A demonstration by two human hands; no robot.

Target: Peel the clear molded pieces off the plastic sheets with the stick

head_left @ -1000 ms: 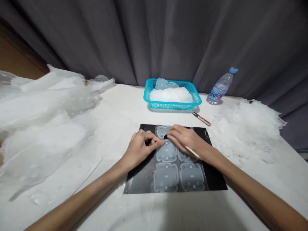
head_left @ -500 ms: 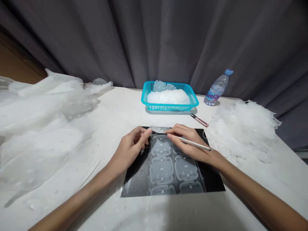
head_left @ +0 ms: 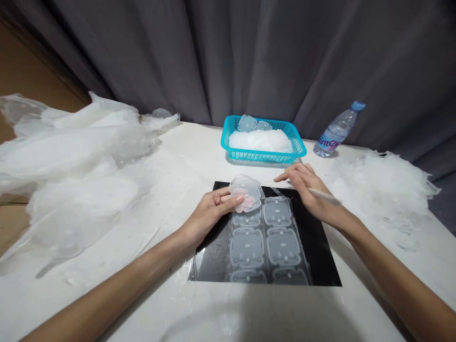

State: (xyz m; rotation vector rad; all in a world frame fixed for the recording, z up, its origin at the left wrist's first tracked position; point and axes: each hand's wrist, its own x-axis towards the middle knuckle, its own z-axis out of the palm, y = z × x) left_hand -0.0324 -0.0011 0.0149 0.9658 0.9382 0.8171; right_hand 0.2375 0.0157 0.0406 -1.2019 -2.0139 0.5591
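My left hand (head_left: 210,211) pinches a thin, translucent, rounded-square plastic piece (head_left: 245,194) between thumb and fingers. The fingers behind it show through. Under the piece lies a clear sheet of similar moulded shapes (head_left: 247,249), in two columns on a black mat (head_left: 320,266). My right hand (head_left: 308,190) is raised over the mat's far right side, apart from the sheet. A thin white pen-like tool (head_left: 325,195) is tucked in it, blurred, with its tip hidden; the index finger points left.
A blue basket (head_left: 263,156) at the back holds white fluffy material (head_left: 260,141) and translucent pieces (head_left: 248,123). A water bottle (head_left: 337,130) stands to its right. Piles of crumpled translucent film lie left (head_left: 71,166) and right (head_left: 388,190). A grey curtain (head_left: 249,57) hangs behind.
The translucent piece has come up from the sheet's far end in my left hand. My right hand has moved right and away from the sheet with the tool. The view has shifted slightly.
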